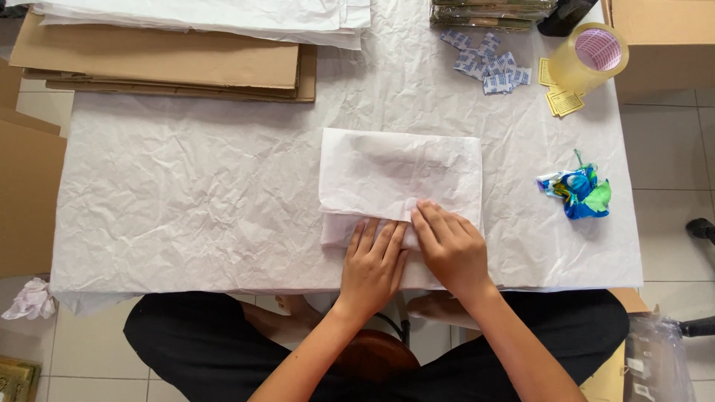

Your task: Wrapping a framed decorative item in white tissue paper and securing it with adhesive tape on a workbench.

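Observation:
A folded white tissue-paper bundle (398,175) lies in the middle of a table covered with crinkled white paper (186,201). My left hand (374,264) lies flat with fingers together on the bundle's lower edge. My right hand (447,249) rests right beside it, fingertips pressing the bundle's lower flap near its middle. Both hands press down; neither grips anything.
Flattened cardboard sheets (164,63) with white paper on top lie at the back left. A tape roll (592,56), small yellow tags (562,97) and several small blue-white sachets (488,59) sit at the back right. A crumpled blue-green wrapper (581,190) lies right. A cardboard box (26,193) stands left.

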